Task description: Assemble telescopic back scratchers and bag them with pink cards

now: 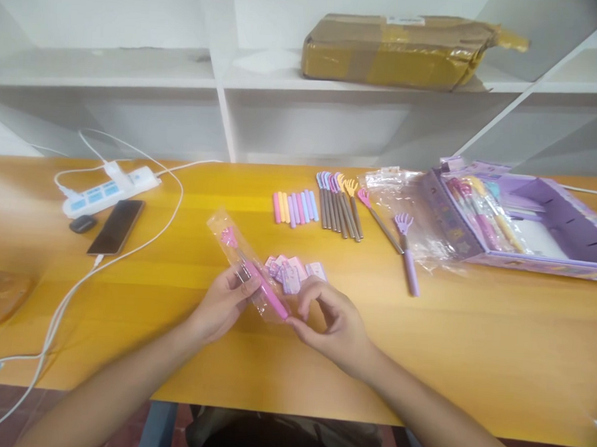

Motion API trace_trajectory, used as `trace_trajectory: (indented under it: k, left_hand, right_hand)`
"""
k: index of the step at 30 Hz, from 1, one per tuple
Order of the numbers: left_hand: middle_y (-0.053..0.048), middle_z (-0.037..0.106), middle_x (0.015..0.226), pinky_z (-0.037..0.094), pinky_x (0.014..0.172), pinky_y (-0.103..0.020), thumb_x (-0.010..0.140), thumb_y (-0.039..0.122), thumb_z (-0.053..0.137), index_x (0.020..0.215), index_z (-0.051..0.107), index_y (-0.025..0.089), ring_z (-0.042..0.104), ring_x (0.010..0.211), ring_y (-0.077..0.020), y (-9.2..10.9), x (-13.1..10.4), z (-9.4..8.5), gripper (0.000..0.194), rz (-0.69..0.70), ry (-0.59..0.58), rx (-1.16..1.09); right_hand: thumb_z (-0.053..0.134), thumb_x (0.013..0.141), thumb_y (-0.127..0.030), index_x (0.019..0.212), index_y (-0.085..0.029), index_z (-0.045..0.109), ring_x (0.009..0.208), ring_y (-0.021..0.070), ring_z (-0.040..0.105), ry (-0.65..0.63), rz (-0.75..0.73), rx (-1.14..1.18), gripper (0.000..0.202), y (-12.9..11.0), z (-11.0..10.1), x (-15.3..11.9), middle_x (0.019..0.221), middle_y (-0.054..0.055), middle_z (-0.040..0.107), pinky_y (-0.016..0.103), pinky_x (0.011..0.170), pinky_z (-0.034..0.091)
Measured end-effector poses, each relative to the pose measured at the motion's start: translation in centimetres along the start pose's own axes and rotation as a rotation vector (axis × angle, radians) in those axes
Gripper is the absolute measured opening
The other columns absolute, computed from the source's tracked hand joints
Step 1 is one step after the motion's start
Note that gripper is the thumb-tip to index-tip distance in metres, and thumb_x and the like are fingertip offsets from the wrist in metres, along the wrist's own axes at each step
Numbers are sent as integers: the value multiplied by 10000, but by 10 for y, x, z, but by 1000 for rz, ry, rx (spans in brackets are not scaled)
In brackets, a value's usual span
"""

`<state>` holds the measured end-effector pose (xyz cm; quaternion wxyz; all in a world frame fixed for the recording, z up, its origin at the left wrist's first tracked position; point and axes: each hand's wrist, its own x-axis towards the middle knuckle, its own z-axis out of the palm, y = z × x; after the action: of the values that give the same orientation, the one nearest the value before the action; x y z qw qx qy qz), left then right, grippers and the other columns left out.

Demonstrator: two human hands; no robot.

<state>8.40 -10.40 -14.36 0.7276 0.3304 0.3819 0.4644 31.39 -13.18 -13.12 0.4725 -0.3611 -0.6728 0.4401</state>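
Observation:
My left hand (228,301) is closed around a clear plastic bag (219,221) with a pink back scratcher (265,290) in it. The scratcher slants, its claw end up and to the left. At the lower end of its handle, my right hand (340,326) has curled fingers, with the thumb tip against the handle. Just beyond both hands lies a loose pile of small pink and purple printed cards (291,278). Farther back are a row of coloured handle sleeves (294,208) and several metal scratcher rods (340,209) with claw heads.
Right of the rods lie a pink-headed scratcher rod (381,222), a purple back scratcher (409,263) and clear plastic bags (405,196). A purple box (453,221) holds bagged scratchers. On the left are a power strip (97,199), a phone (117,227) and white cables (56,317). A taped parcel (387,51) sits on the shelf.

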Motion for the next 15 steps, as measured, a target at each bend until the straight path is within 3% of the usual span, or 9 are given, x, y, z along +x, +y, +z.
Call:
trace_trajectory:
  k: [7, 15]
  left_hand:
    - [-37, 708, 891, 486, 787, -271, 893, 376, 847, 998, 741, 169, 626, 799, -150, -5, -4, 6, 256, 2, -111, 115]
    - [-61, 730, 950, 492, 837, -311, 848, 440, 873, 1040, 720, 179, 655, 842, -191, -8, -4, 10, 359, -15, -83, 185]
  right_hand:
    - [747, 942, -240, 887, -223, 607, 825, 155, 642, -56, 33, -5, 152, 0, 5, -4, 872, 15, 667, 310, 790, 518]
    - [767, 941, -275, 938, -216, 643, 826, 151, 669, -8, 49, -17, 137, 7, 12, -5, 899, 28, 687, 307, 783, 567]
